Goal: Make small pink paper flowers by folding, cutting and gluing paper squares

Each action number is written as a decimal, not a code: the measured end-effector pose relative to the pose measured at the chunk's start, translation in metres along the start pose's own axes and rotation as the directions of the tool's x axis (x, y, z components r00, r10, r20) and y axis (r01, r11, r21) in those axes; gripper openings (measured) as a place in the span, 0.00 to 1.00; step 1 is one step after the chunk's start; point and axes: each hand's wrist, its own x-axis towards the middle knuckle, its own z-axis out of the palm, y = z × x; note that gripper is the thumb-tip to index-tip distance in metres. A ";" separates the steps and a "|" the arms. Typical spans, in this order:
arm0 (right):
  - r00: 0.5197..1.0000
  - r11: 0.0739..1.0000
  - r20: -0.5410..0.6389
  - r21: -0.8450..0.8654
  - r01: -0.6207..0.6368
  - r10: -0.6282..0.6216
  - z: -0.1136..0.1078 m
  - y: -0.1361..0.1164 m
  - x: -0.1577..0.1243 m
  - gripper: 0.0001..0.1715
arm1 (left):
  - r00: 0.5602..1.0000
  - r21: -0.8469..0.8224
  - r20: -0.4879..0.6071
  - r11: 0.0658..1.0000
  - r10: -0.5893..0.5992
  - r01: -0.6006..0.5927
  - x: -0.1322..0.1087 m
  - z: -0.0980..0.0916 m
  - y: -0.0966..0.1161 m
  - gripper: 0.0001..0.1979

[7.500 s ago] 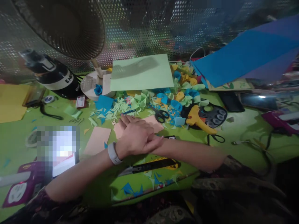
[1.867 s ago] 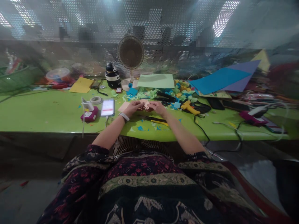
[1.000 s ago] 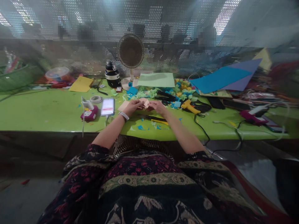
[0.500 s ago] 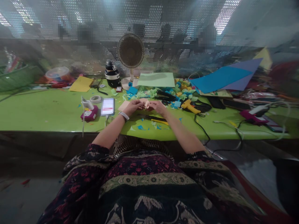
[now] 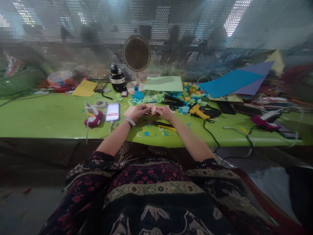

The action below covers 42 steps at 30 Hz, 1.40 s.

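Note:
My left hand (image 5: 139,112) and my right hand (image 5: 165,112) meet over the middle of the green table. Between their fingertips is a small curled piece of peach paper (image 5: 153,110), gripped from both sides. Fingers cover part of it, so its full shape is hidden. Beside my left hand a flat peach paper sheet (image 5: 128,111) lies on the table. A yellow-and-black cutter knife (image 5: 166,126) rests just below my hands, among blue and pale green scraps (image 5: 148,133). Beyond my fingers spreads a heap of green, blue and yellow paper pieces (image 5: 156,98).
On the left are a phone (image 5: 112,112), a roll of tape (image 5: 100,104) and a purple power socket (image 5: 94,119). A yellow glue gun (image 5: 199,112) with a trailing black cord lies to the right. A fan (image 5: 137,54) and a black bottle (image 5: 117,78) stand behind.
The peach paper between my fingertips has turned slightly and looks rounder now. My hands and arms have hardly moved.

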 end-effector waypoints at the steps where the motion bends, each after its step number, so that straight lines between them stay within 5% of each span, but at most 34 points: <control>1: 1.000 1.000 -0.002 -0.027 0.013 -0.013 0.000 0.000 0.000 0.12 | 1.000 0.001 0.003 1.000 -0.005 0.005 0.000 0.000 0.001 0.17; 9: 0.995 0.976 -0.021 -0.199 0.086 -0.093 -0.001 0.001 -0.001 0.14 | 0.999 0.028 0.034 1.000 -0.009 0.008 -0.003 0.002 0.003 0.19; 19: 0.992 0.971 0.121 0.234 -0.056 0.028 0.001 0.001 0.000 0.11 | 0.997 -0.040 0.079 0.999 0.019 -0.016 -0.001 0.001 -0.002 0.23; 25: 0.986 0.951 0.142 0.281 -0.130 0.092 0.001 0.000 -0.002 0.07 | 0.997 -0.059 0.074 0.998 -0.004 0.008 -0.003 0.002 -0.002 0.25; 42: 0.998 0.966 -0.059 0.255 0.047 -0.033 0.000 0.005 0.002 0.17 | 0.990 0.158 0.080 0.979 0.118 -0.129 -0.007 0.005 0.007 0.24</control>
